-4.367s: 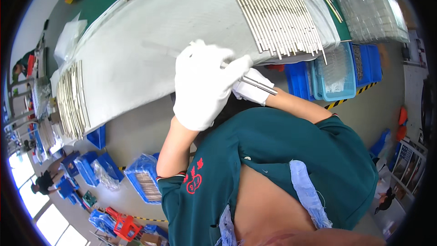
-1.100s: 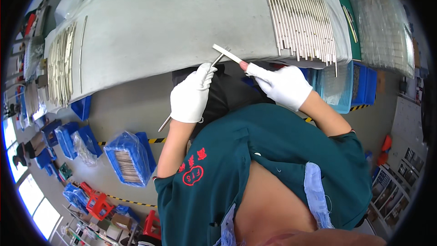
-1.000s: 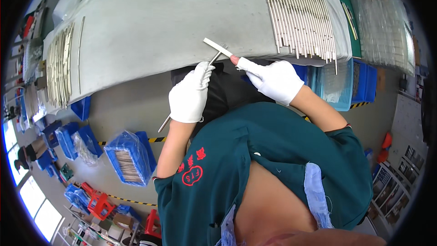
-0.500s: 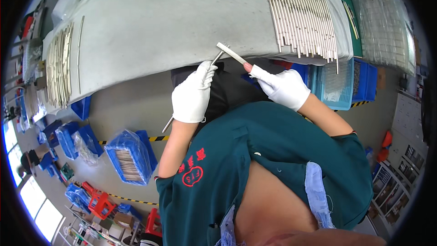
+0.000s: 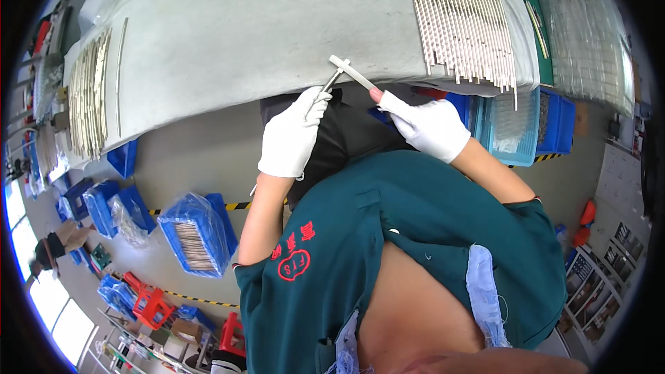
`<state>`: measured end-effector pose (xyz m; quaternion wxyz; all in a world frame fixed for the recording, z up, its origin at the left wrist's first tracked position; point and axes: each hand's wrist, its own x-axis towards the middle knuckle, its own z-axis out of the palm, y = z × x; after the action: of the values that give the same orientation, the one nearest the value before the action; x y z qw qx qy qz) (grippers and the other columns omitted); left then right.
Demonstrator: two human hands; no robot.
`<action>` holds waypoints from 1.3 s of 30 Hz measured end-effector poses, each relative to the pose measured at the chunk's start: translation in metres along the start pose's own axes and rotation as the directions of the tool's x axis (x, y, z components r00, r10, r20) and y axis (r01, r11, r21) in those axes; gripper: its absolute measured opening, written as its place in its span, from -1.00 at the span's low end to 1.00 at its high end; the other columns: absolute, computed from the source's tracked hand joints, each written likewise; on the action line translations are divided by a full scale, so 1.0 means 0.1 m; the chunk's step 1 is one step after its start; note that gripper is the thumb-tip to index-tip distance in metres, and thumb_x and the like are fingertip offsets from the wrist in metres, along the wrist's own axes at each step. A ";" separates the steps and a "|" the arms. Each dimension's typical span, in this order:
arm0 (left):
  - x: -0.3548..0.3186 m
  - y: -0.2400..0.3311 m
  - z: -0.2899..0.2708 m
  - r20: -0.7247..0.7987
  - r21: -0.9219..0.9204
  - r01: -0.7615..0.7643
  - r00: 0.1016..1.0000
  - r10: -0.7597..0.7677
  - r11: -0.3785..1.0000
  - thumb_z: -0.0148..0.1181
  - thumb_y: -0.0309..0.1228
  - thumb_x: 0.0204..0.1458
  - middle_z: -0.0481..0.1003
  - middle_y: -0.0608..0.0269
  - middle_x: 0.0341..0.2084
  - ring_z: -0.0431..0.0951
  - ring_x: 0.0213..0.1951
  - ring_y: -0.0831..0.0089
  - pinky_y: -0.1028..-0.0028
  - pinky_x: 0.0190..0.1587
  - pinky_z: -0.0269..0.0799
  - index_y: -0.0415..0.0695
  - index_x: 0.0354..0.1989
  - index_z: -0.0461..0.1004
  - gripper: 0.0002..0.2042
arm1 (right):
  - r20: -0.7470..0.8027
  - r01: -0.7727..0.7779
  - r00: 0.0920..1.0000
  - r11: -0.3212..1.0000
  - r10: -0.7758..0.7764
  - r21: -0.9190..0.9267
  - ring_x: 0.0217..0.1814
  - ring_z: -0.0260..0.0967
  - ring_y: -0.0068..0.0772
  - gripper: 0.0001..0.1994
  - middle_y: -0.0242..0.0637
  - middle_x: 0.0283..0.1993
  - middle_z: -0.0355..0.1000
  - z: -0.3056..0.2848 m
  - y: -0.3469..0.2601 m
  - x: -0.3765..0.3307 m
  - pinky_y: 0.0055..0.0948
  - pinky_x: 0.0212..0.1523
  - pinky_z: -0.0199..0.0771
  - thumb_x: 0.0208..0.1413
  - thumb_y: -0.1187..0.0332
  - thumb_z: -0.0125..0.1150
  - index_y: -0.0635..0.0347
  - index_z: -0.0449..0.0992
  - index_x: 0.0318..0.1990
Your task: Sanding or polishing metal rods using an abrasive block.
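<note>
My left hand [image 5: 291, 140], in a white glove, is closed round a slim metal rod [image 5: 333, 79] that slants up to the right. A flat pale strip [image 5: 355, 74] is pinched in my gloved right hand [image 5: 431, 125], where a bare fingertip shows. The strip lies across the upper end of the rod and touches it, just above the near edge of the cloth-covered table [image 5: 277, 34]. The rod's lower end is hidden behind my left hand and wrist.
Many slim metal rods [image 5: 463, 17] lie side by side at the table's right; another bunch [image 5: 89, 97] lies at its left, with a single rod [image 5: 121, 76] beside it. Blue crates [image 5: 197, 235] stand on the floor at left. A light-blue basket [image 5: 516, 128] sits below the table's right edge.
The strip has shifted slightly up and left along the rod's end. The rod has turned in my left hand, and its lower end, seen before below the wrist, is now hidden.
</note>
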<state>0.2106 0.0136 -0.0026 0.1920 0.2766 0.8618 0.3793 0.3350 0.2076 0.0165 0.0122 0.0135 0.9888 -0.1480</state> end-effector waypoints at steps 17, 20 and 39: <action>0.04 -0.03 -0.02 0.082 -0.163 0.083 0.994 -0.070 0.983 0.03 -0.34 0.07 0.51 0.13 -0.32 0.53 -0.32 0.24 0.48 -0.24 0.40 -0.11 -0.13 0.45 -0.78 | -0.119 0.027 0.992 0.999 -0.031 -0.032 -0.88 0.13 -0.40 -0.47 -0.39 -0.86 0.11 0.24 -0.06 0.18 -0.45 -0.81 0.13 0.03 0.33 0.04 -0.26 0.17 0.21; 0.04 -0.07 -0.02 0.204 -0.259 0.286 0.950 -0.237 0.923 0.03 -0.33 0.07 0.51 0.12 -0.29 0.52 -0.28 0.25 0.49 -0.20 0.39 -0.11 -0.12 0.45 -0.77 | -0.128 0.067 0.989 0.998 -0.068 -0.013 -0.88 0.13 -0.43 -0.49 -0.43 -0.87 0.09 0.24 0.00 0.01 -0.47 -0.82 0.11 0.01 0.34 0.06 -0.25 0.23 0.18; 0.04 0.03 0.04 0.341 -0.398 0.415 0.895 -0.288 0.818 -0.02 -0.34 0.11 0.36 0.40 -0.68 0.28 -0.64 0.75 0.66 -0.57 0.24 -0.15 -0.16 0.46 -0.78 | -0.062 -0.062 0.996 0.989 0.071 0.135 -0.77 0.26 -0.26 -0.46 -0.27 -0.73 0.30 0.28 0.03 0.23 -0.32 -0.73 0.27 0.09 0.29 -0.06 -0.14 0.03 0.26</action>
<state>0.2108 0.0198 -0.0030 0.4326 0.1059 0.7495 0.4898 0.3130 0.2028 -0.0114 -0.0167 0.0523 0.9756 -0.2125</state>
